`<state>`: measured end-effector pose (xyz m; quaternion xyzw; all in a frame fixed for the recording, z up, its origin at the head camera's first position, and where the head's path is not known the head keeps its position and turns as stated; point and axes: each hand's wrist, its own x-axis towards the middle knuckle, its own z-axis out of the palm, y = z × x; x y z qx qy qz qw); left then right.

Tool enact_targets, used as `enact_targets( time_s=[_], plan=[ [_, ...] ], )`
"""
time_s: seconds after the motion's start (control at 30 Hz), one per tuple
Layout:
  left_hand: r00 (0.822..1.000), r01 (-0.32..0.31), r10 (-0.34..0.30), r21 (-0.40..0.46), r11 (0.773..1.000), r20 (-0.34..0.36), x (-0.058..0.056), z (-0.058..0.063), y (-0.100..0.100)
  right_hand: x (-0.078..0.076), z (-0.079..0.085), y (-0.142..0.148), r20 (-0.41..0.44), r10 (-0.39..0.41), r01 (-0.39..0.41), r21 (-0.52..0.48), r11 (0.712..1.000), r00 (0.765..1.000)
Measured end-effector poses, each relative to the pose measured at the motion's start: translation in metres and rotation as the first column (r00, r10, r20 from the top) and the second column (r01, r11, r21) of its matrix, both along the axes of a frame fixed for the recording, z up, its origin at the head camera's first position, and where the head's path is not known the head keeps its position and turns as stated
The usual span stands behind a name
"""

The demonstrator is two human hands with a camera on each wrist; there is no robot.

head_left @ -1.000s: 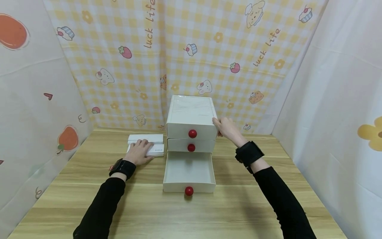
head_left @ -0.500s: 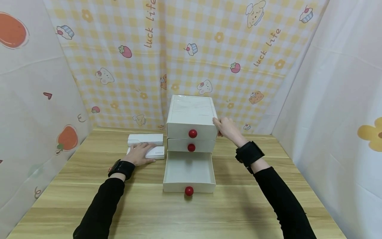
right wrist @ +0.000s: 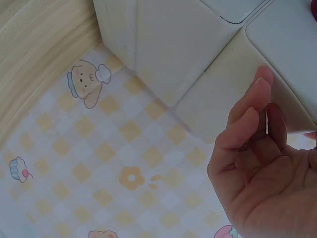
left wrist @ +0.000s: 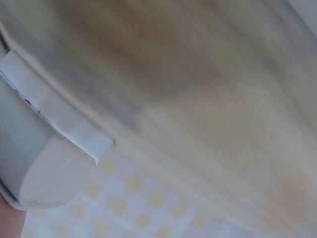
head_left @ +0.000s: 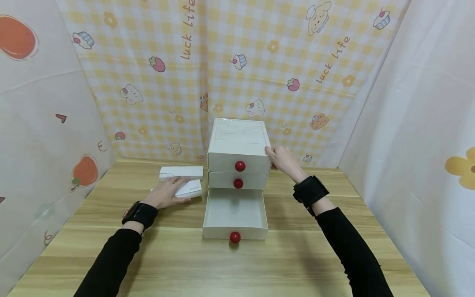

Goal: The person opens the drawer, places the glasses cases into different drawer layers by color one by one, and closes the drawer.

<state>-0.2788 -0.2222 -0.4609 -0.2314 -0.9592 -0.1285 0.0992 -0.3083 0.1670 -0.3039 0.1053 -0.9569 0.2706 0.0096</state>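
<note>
In the head view, my left hand (head_left: 164,194) holds a white oblong case (head_left: 189,189) with small lettering, its fingers over the top and its thumb along the near side. The case is slightly turned on the table. Just behind it lies a second white case (head_left: 181,172). A white drawer cabinet (head_left: 239,138) stands to the right with red ball knobs; its bottom drawer (head_left: 235,210) is pulled out and holds nothing visible. My right hand (head_left: 285,160) grips the cabinet's upper right edge. In the right wrist view, its curled fingers (right wrist: 247,124) touch the cabinet's side wall.
The wooden table (head_left: 237,268) runs back to a yellow checked curtain (head_left: 156,99). White cloths hang at the left (head_left: 41,165) and right (head_left: 415,144). The pulled-out drawer juts forward between my two arms.
My left hand has drawn the near case toward me and left, away from the rear case, and turned it at an angle. The right hand and the cabinet have stayed put.
</note>
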Motion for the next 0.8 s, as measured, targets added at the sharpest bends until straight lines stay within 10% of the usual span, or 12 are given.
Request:
enact_targets(
  time_s=[0.8],
  plan=[
    [0.924,0.266,-0.286,-0.111,0.958,-0.253,0.04,0.045,0.049,0.001,0.0,0.0,0.0,0.002,-0.002,0.005,1.0,1.0]
  ],
)
